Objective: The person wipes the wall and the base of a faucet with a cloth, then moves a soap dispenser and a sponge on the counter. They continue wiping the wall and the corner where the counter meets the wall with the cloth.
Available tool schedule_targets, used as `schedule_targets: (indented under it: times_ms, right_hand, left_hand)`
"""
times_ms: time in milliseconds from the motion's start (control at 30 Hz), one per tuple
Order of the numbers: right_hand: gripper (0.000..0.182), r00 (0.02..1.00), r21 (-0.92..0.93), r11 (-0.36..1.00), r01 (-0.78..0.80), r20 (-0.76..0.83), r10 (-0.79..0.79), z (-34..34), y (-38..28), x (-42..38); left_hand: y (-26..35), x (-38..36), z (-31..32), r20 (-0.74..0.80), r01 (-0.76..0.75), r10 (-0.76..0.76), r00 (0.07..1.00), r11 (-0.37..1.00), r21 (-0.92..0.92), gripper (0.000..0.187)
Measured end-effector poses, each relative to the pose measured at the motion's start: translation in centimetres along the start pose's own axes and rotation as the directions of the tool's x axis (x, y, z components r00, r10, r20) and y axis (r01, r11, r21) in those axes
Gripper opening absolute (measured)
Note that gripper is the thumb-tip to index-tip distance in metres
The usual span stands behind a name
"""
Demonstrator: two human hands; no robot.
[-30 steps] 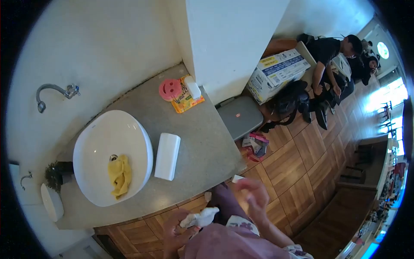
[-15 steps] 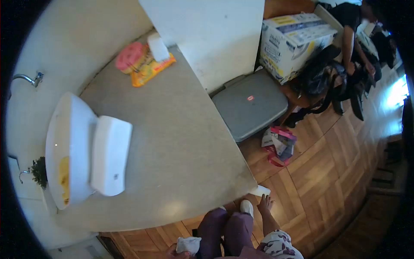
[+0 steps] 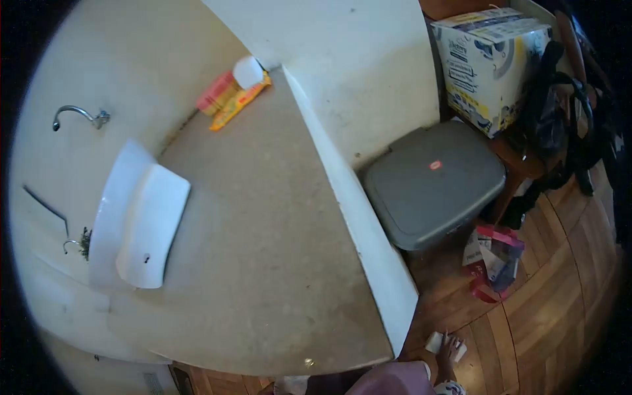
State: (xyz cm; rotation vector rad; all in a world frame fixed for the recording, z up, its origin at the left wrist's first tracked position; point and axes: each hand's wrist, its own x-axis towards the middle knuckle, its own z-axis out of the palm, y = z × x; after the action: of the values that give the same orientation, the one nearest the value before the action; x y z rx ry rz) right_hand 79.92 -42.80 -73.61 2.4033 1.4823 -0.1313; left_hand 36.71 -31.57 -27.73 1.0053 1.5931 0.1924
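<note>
At the lower right, my right hand [image 3: 449, 347] reaches down over the wooden floor. Its fingers lie across a small white folded piece [image 3: 434, 342], perhaps cloth or paper, which shows on both sides of them. My left hand is almost wholly cut off by the bottom edge. A whitish crumpled cloth [image 3: 291, 385] shows beside it, partly hidden by the counter edge. Between my body and the wall stands the grey counter [image 3: 263, 230], with a white washbasin [image 3: 155, 224] on its left side.
Pink and yellow packets [image 3: 236, 105] and a white container [image 3: 248, 72] stand at the counter's far corner. Right of it are a grey lidded bin [image 3: 434, 184], a printed carton [image 3: 490, 69], a pink-edged bag [image 3: 495, 260] and dark bags. A tap [image 3: 82, 115] juts from the wall.
My view has shifted down and closer to the counter. The right hand has gone lower, with its fingers now over the white piece. The left hand and cloth have slipped mostly out of view.
</note>
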Motion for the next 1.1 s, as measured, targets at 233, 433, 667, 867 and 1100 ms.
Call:
schedule_targets:
  times_ms: [233, 433, 667, 867, 1100]
  right_hand:
    - [0.111, 0.919, 0.458, 0.846, -0.273, 0.383, 0.089, -13.9, 3.0, -1.4]
    - [0.107, 0.942, 0.891, 0.385, -0.241, 0.311, -0.131, -45.8, 11.3, -4.0]
    - [0.088, 0.666, 0.705, 0.335, 0.625, -0.258, -0.7, -89.0, 9.5, -7.8]
    - [0.054, -0.237, -0.056, -0.26, 0.964, -0.623, -0.745, -105.5, -2.8, -13.6]
    - [0.059, -0.785, -0.63, -0.47, 0.618, -0.471, -0.402, -107.1, -20.7, -19.1]
  left_hand:
    - [3.1, -4.2, 0.4, -0.036, -0.054, 0.047, 0.998, 0.975, -0.215, 0.05]
    - [11.5, -16.0, -0.3, 0.051, -0.026, 0.116, 0.992, 0.581, -0.813, 0.048]
    - [27.1, -29.8, -3.2, 0.053, 0.204, 0.495, 0.867, -0.256, -0.945, 0.046]
    - [30.9, -32.3, -7.9, -0.535, -0.573, 0.72, 0.443, -0.231, -0.786, 0.069]
    - [23.7, -32.6, -16.9, -0.614, -0.471, 0.538, 0.578, -0.394, -0.789, 0.072]
